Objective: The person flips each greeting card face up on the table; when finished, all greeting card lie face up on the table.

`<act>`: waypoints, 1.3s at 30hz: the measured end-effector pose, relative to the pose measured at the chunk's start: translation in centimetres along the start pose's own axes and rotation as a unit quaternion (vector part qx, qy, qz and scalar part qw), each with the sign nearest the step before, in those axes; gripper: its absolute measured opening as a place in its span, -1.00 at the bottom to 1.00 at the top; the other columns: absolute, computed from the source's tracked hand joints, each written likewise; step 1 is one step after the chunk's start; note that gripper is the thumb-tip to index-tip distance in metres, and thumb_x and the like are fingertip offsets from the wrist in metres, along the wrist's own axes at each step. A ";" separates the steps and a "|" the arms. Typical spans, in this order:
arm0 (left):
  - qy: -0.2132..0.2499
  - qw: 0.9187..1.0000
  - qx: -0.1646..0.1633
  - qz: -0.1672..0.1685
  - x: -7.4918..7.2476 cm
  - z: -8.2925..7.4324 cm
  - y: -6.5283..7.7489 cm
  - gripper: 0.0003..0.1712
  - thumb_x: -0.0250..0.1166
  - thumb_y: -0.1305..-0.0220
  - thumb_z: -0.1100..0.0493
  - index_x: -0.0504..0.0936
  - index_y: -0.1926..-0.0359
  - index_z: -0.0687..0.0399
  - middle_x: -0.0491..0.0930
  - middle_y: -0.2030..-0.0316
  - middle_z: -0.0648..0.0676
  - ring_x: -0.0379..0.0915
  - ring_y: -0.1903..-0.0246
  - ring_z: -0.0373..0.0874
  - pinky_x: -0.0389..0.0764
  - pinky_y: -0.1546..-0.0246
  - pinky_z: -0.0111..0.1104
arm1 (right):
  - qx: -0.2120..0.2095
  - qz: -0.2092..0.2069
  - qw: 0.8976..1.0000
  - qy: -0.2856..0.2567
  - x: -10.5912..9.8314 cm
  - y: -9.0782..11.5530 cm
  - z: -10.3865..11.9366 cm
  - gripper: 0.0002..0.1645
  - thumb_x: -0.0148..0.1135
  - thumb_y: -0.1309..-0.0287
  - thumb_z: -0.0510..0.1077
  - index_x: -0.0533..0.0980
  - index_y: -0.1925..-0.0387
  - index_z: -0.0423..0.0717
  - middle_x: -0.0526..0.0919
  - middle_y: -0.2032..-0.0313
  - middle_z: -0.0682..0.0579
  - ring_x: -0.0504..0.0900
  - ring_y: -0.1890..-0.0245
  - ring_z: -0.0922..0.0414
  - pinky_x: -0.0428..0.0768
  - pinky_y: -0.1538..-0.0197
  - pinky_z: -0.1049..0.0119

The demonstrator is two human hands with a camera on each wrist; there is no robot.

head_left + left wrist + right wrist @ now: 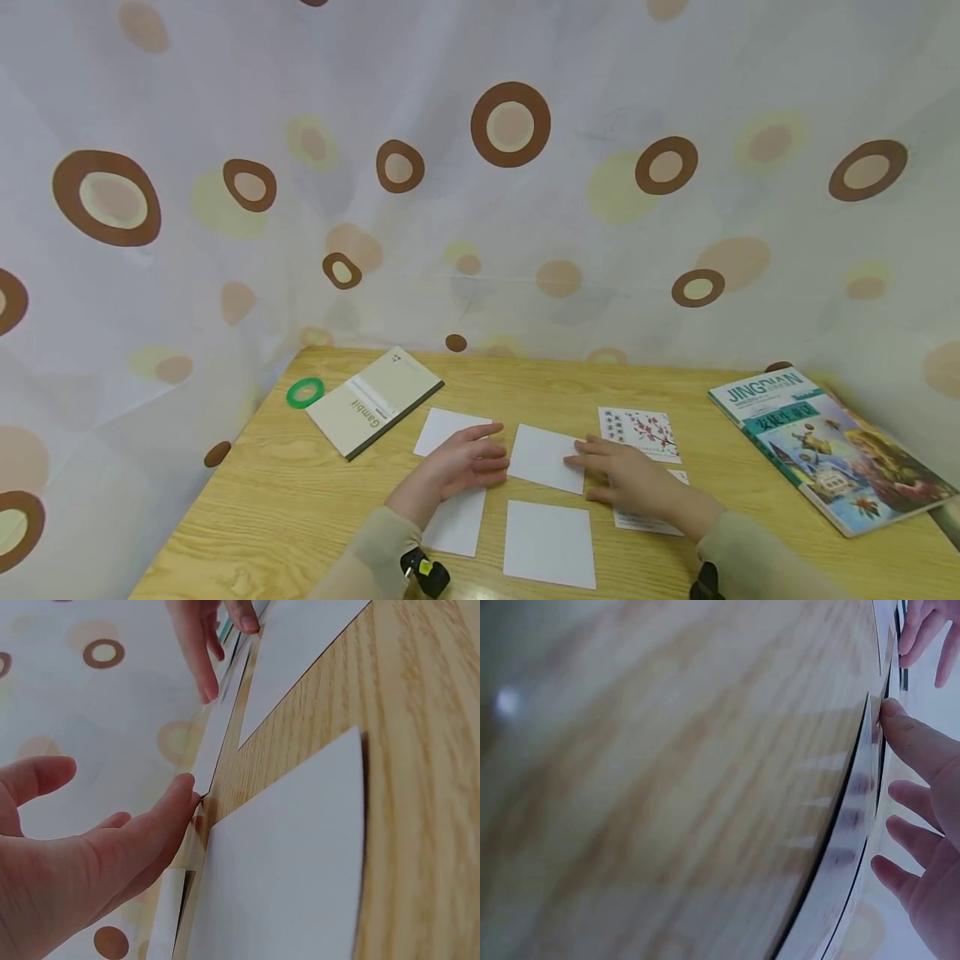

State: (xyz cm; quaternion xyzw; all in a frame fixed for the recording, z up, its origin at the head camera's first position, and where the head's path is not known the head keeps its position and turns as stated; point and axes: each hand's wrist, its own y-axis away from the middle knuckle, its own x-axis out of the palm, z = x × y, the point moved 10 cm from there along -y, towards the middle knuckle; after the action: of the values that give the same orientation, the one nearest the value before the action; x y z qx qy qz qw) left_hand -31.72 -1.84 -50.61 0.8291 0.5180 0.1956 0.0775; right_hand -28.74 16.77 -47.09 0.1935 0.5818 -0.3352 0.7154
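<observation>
The upper-middle white card (546, 458) lies flat on the table (247, 508) btwn the two hands: to the right of the L hand (467, 461) and to the left of the R hand (633, 479). It's near-square, slightly wider L–R, w/ its right end angled a bit toward the person. The R hand is nearer, its fingertips overlapping the card's right edge in the head view; the L hand's are at the lower-left corner, apparently touching in the left wrist view.

Pose: both forearms come in from the near side & angle inward, fingers facing each other. L fingers are loosely extended, thumb apart, grasping nothing; R fingers are spread & relaxed, nothing pinched (how firmly they press, if at all, can't tell).

The lower-middle white card (550, 546) sits just below, w/ a strip of bare wood btwn. The L wrist passes over the lower-left white card (457, 533); the R hand partly covers the lower printed card (648, 525), w/ the upper printed card (648, 432) just beyond.
</observation>
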 end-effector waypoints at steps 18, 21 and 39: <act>-0.005 1.000 -0.015 -0.010 -0.3 0.5 -0.3 -0.37 0.06 -0.46 0.27 0.16 -0.48 0.27 0.41 -0.21 0.41 0.58 0.01 -0.02 0.60 -0.15 -0.07 | 0.015 0.037 0.999 -0.001 0.6 -0.5 -0.1 -0.41 0.25 -0.27 0.08 0.50 -0.28 -0.04 0.50 -0.29 -0.20 0.51 -0.27 -0.13 0.57 -0.19 -0.03; -0.001 1.000 -0.015 -0.009 -0.3 0.6 -0.3 -0.37 0.05 -0.46 0.28 0.15 -0.48 0.28 0.42 -0.20 0.41 0.59 0.00 -0.01 0.60 -0.16 -0.06 | 0.014 0.037 0.999 -0.005 0.6 -0.4 -0.1 -0.43 0.23 -0.29 0.07 0.50 -0.27 -0.04 0.50 -0.29 -0.20 0.50 -0.27 -0.14 0.56 -0.20 -0.05; 0.038 0.999 -0.026 0.002 -0.3 1.2 -0.1 -0.40 0.05 -0.45 0.31 0.19 -0.44 0.39 0.49 -0.16 0.36 0.54 0.03 -0.07 0.50 -0.26 -0.04 | 0.028 0.051 0.996 -0.069 0.8 0.2 -0.7 -0.44 0.02 -0.41 0.19 0.48 -0.30 0.05 0.45 -0.34 -0.14 0.43 -0.33 -0.12 0.49 -0.26 -0.08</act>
State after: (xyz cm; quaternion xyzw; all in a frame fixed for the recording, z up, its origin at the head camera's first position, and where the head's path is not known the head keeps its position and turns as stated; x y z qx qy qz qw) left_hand -31.43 -1.95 -51.84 0.8198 0.5134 0.2407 0.0793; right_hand -29.00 17.17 -48.08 0.2189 0.5105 -0.3271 0.7645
